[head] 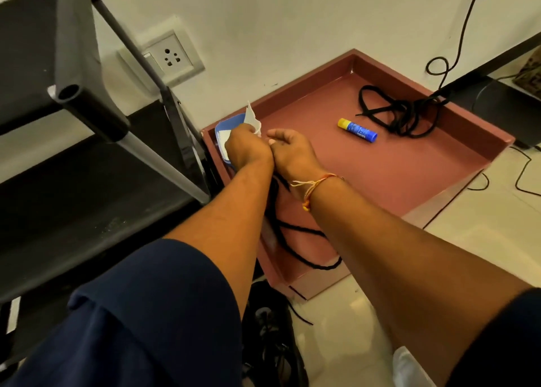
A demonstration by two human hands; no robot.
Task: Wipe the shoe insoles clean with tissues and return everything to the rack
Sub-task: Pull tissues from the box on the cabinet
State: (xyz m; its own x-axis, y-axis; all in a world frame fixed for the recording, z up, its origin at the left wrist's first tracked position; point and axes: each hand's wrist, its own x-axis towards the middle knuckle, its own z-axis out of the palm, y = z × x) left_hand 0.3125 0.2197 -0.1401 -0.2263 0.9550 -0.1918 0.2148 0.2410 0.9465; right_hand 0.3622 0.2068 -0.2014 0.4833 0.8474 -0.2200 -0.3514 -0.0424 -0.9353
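Observation:
My left hand [246,148] pinches a white tissue [252,120] over a blue container [227,126] that stands in the near left corner of a reddish-brown tray [380,181]. My right hand [292,152] hovers right beside it, wrists almost touching, fingers loosely curled, with nothing visible in them. A black lace [295,240] runs from under my wrists across the tray and over its front edge. A black shoe [272,342] lies on the floor below my arms. No insole is visible.
The black shoe rack [87,99] with metal posts stands at the left, against the tray. In the tray lie a blue and yellow glue stick [357,129] and a bundle of black laces [401,114]. Black cables [439,67] hang down the wall at the right.

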